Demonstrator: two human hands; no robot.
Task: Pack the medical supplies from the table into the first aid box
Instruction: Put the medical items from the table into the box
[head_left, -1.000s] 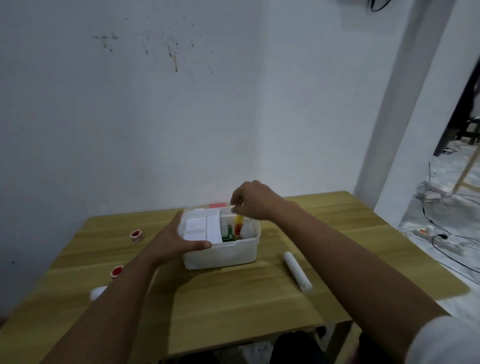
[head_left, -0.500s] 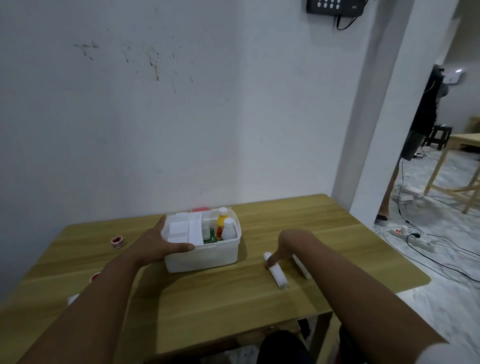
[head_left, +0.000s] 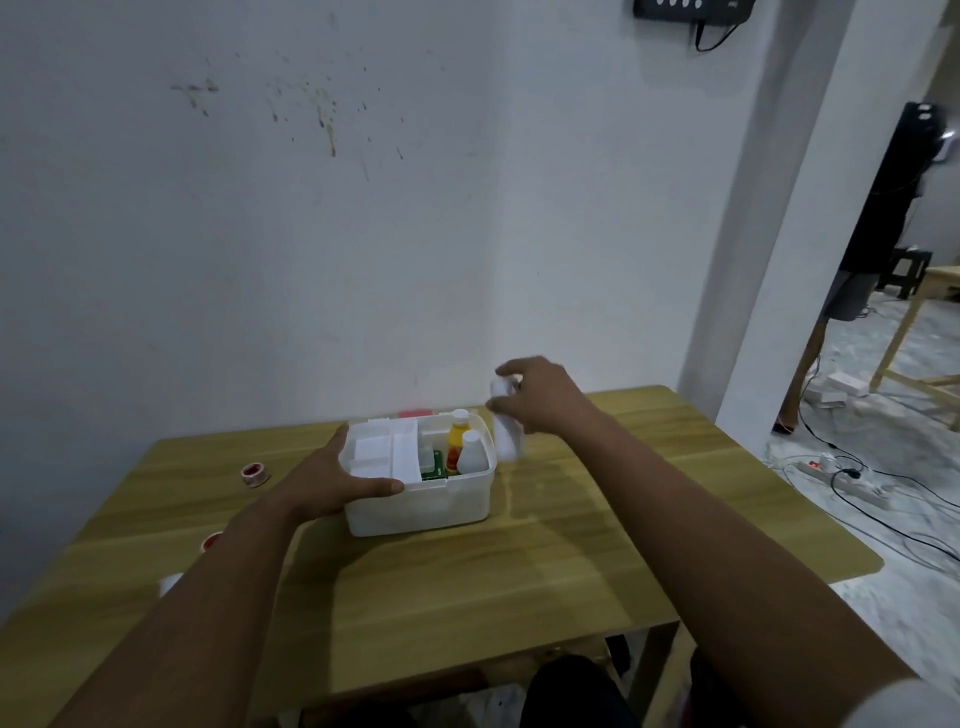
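An open white first aid box (head_left: 415, 506) stands on the wooden table (head_left: 545, 561). Inside it are a yellow bottle (head_left: 457, 434), a white bottle (head_left: 472, 454), a green packet (head_left: 432, 465) and a white divider tray (head_left: 384, 452). My left hand (head_left: 332, 480) grips the box's front left rim. My right hand (head_left: 540, 397) holds a white bandage roll (head_left: 505, 434) upright in the air, just right of the box's far right corner. Two red tape rolls, one (head_left: 255, 474) farther back and one (head_left: 210, 542) nearer, and a white item (head_left: 169, 584) lie on the table to the left.
A white wall runs behind the table. A red lid edge (head_left: 415, 414) shows behind the box. To the right, cables and a power strip (head_left: 841, 475) lie on the floor, and a person's leg (head_left: 805, 364) stands beside a pillar.
My right hand left the box, reached to the bandage roll lying on the table at right, picked it up and carried it up beside the box. My left hand stayed on the box.
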